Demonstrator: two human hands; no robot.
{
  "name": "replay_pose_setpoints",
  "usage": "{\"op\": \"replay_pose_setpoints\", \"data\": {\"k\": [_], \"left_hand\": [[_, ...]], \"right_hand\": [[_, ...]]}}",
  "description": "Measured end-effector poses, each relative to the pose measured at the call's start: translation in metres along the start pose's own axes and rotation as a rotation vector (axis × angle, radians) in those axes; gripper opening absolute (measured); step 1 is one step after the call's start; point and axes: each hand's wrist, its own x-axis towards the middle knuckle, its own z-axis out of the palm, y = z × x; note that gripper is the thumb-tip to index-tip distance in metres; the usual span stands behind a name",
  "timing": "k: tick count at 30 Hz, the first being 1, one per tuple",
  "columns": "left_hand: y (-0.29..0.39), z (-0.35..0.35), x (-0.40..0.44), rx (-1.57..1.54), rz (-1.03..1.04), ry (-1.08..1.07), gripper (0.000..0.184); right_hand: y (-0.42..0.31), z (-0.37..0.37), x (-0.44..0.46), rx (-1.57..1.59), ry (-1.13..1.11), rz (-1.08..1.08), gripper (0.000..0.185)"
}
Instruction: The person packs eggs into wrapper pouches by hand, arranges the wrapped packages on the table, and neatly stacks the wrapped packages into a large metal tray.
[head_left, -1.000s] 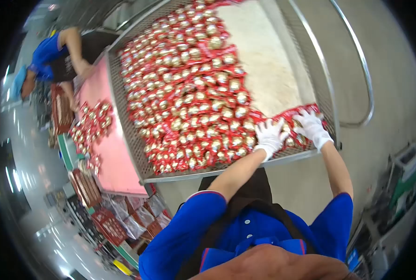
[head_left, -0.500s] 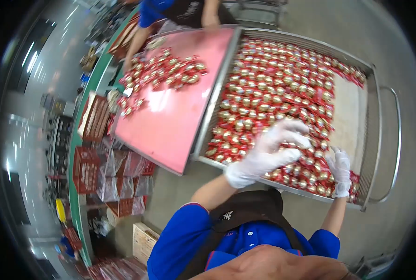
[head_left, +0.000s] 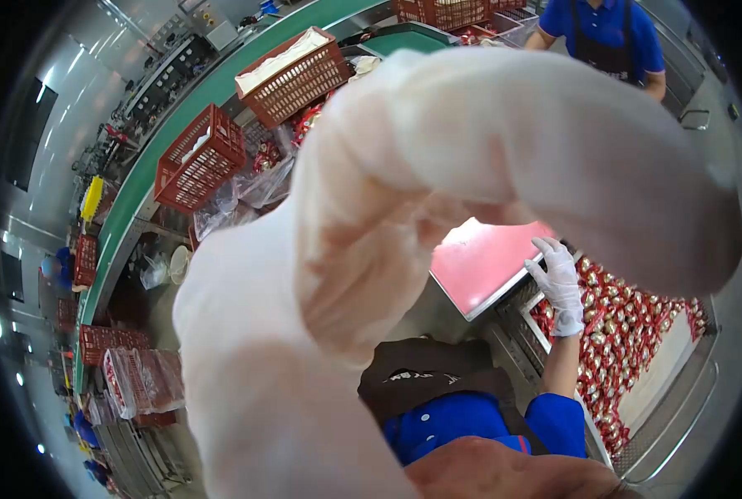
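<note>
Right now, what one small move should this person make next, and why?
Probably lower the gloved left hand out of the line of sight: it is raised so close that it fills much of the view and hides part of the pink tabletop. The right hand, by contrast, is already down beside the red-and-gold wrapped sweets.

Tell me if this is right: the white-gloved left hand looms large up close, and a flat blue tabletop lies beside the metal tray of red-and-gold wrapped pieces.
Wrong colour: the head view shows a flat pink tabletop, not a blue one, beside the metal tray of red-and-gold wrapped pieces. The white-gloved left hand does loom large up close.
</note>
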Motion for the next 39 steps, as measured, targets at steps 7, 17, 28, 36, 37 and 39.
{"op": "replay_pose_setpoints", "data": {"k": [7, 17, 28, 36, 37, 39], "left_hand": [[0.031, -0.071, -0.005, -0.002, -0.002, -0.031, 0.025], [0.044, -0.182, 0.016, 0.107, 0.028, 0.123, 0.027], [-0.15, -0.511, -0.271, 0.909, -1.067, 0.917, 0.072], [-0.2, -0.562, -0.356, 1.394, -0.862, 0.142, 0.038], [-0.199, -0.556, -0.354, 1.32, -0.79, 0.062, 0.035], [-0.204, -0.53, -0.347, 1.125, -0.793, -0.07, 0.028]], "right_hand": [[0.015, 0.047, 0.062, -0.065, -0.108, 0.006, 0.048], [0.031, 0.11, 0.182, 0.064, -0.189, 0.022, 0.047], [0.013, 0.239, 0.347, 0.085, -0.198, 0.069, 0.047], [-0.005, 0.297, 0.429, -0.163, -0.205, 0.478, 0.054], [-0.006, 0.295, 0.411, -0.078, -0.115, 0.573, 0.056], [-0.013, 0.3, 0.367, 0.017, 0.024, 0.722, 0.059]]}}
